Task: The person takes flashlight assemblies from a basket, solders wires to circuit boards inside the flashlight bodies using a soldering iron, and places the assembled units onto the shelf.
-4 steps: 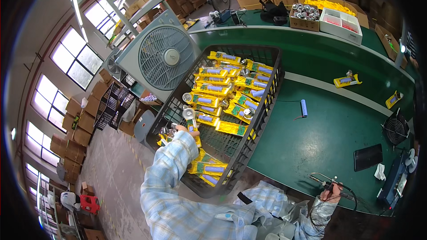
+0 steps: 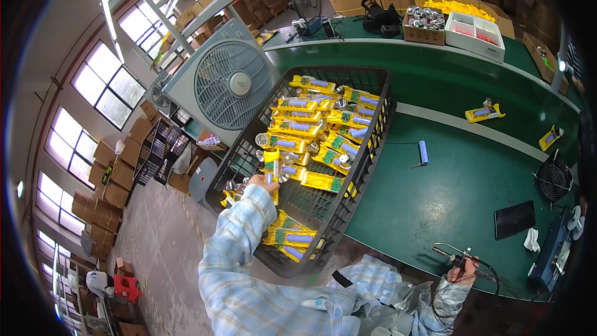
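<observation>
Holding yellow casing (image 2: pixel 271 163), soldering tool (image 2: pixel 456 257)

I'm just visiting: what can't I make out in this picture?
All in the head view:
Left hand: some fingers, behind the yellow housing it holds.
Black basket: whatever lies beneath the piled yellow pieces.
White tray: red contents, too small to identify.
Right hand: fingertips, too small and dark to tell apart on the thin tool.

- The left arm (image 2: pixel 230 246) bends at the elbow, its forearm slanting forward.
- The left grip (image 2: pixel 261 183) is extended ahead, fingers bent and closed.
- The right forearm (image 2: pixel 444 305) angles up and outward.
- The right grip (image 2: pixel 464 271) is curled closed, well apart from the left.
</observation>
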Motion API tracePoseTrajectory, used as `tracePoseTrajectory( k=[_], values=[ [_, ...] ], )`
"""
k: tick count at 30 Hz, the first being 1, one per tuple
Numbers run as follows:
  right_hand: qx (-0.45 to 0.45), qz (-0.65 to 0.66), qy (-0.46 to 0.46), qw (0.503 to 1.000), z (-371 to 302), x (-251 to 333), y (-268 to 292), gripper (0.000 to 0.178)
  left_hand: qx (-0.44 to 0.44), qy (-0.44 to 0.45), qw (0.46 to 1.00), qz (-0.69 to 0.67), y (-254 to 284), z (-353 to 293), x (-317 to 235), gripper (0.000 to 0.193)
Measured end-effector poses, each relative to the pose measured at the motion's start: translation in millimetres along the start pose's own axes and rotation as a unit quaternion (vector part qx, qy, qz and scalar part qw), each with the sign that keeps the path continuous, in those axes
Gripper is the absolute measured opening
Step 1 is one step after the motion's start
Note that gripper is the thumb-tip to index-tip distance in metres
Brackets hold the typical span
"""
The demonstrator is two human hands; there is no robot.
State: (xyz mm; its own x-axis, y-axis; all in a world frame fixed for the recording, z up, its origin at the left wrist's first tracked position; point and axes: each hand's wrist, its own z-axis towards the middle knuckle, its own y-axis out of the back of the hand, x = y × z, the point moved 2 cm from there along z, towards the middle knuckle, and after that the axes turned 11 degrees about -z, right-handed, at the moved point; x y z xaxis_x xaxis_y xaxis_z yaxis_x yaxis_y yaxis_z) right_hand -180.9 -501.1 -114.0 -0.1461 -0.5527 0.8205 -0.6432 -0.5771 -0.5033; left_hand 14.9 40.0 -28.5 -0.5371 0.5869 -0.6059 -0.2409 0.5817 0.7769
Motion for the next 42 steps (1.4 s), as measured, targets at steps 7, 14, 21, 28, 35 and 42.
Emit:
tracePoseTrajectory(
  k=[7, 14, 21, 28, 35, 42],
  values=[
    [-0.068, 0.007, -0.022, 0.997, -17, 25, -24, 0.009, -0.037, -0.368, 0.922, -0.112, 39, -77, -134, 0.079],
    [-0.077, 0.052, 0.054, 0.994, -22, 41, -7, 0.011, 0.204, -0.596, 0.767, -0.120, -33, -170, -268, 0.061],
    [-0.080, 0.052, 0.184, 0.978, -41, 84, 25, 0.014, 0.459, -0.615, 0.641, -0.019, -213, -245, -289, 0.052],
    [-0.132, 0.025, 0.186, 0.973, -42, 91, 37, 0.014, 0.548, -0.600, 0.567, 0.137, -284, -254, -271, 0.056],
    [-0.106, 0.023, 0.129, 0.986, -29, 77, 21, 0.013, 0.603, -0.453, 0.654, 0.056, -275, -257, -285, 0.052],
    [-0.102, -0.002, 0.094, 0.990, -17, 68, 16, 0.014, 0.522, -0.206, 0.705, -0.433, -294, -261, -234, 0.004]
  ],
)
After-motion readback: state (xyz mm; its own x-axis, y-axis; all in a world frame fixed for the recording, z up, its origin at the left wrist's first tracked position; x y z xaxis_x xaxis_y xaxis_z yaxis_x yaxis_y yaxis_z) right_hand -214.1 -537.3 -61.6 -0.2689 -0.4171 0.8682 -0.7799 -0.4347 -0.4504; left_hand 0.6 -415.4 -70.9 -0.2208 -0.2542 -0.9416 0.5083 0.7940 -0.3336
